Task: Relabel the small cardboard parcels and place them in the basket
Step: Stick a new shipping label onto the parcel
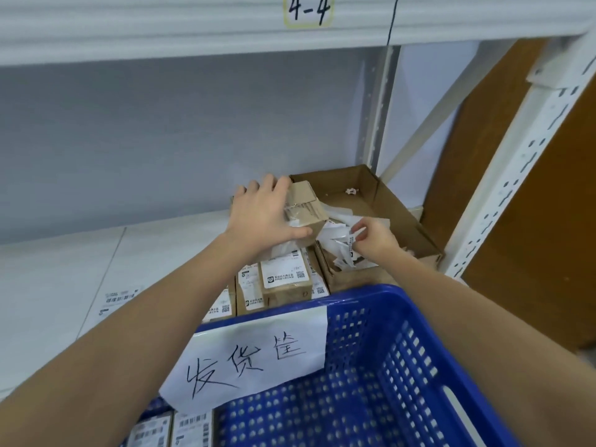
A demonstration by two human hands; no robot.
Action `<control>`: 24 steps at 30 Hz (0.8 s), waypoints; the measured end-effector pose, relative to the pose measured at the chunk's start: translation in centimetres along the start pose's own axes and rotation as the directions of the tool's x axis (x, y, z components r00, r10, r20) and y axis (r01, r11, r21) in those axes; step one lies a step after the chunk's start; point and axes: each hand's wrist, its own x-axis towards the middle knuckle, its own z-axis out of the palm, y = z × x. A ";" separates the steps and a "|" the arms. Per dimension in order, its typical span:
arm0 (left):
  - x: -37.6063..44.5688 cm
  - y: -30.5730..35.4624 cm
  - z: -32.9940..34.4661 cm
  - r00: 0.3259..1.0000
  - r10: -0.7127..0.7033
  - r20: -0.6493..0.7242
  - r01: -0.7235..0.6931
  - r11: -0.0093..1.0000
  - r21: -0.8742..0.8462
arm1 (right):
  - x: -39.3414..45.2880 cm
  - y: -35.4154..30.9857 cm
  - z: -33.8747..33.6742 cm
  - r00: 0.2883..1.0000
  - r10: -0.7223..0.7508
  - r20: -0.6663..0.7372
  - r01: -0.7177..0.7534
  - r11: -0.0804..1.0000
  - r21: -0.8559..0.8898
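Old label is peeled from a held parcel.
The parcel is gripped steady by the left hand, while the torn label strip is pinched by the right hand over the scrap box.

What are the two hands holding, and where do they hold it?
The left hand grips a small cardboard parcel over its top. The right hand pinches a peeled label strip at its end.

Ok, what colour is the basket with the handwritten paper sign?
Blue, a perforated plastic basket, clearest in the head view.

Label print perhaps too small to read, basket cropped below
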 end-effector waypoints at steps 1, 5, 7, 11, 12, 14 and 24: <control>0.1 -0.1 0.2 1.000 0.002 0.002 -0.002 1.000 -0.005 | 0.3 0.4 0.4 1.000 0.009 0.001 -0.009 1.000 -0.023; 0.2 -0.6 0.6 1.000 0.001 0.007 0.000 0.999 -0.040 | 1.1 1.5 1.4 1.000 0.025 -0.002 -0.025 0.994 -0.105; 0.1 -0.7 0.7 1.000 0.003 0.011 -0.003 0.999 -0.041 | 1.4 1.6 1.5 1.000 0.007 0.001 -0.007 0.985 -0.174; -0.1 -0.7 0.6 1.000 0.000 0.020 0.000 0.999 -0.032 | 1.2 1.6 0.6 1.000 -0.025 0.011 0.027 0.938 -0.346; -0.2 -0.7 0.5 1.000 0.002 0.018 -0.001 1.000 -0.028 | 1.1 1.5 0.3 0.999 -0.036 0.004 0.035 0.928 -0.372; -0.4 -0.7 0.4 1.000 0.005 0.014 -0.004 1.000 -0.028 | 0.6 1.1 -0.5 0.996 -0.075 -0.038 0.056 0.931 -0.362; -3.4 0.3 -0.9 0.996 -0.023 0.084 0.025 0.999 -0.022 | -4.8 -6.7 -4.9 0.727 -0.681 0.085 0.659 0.659 -0.363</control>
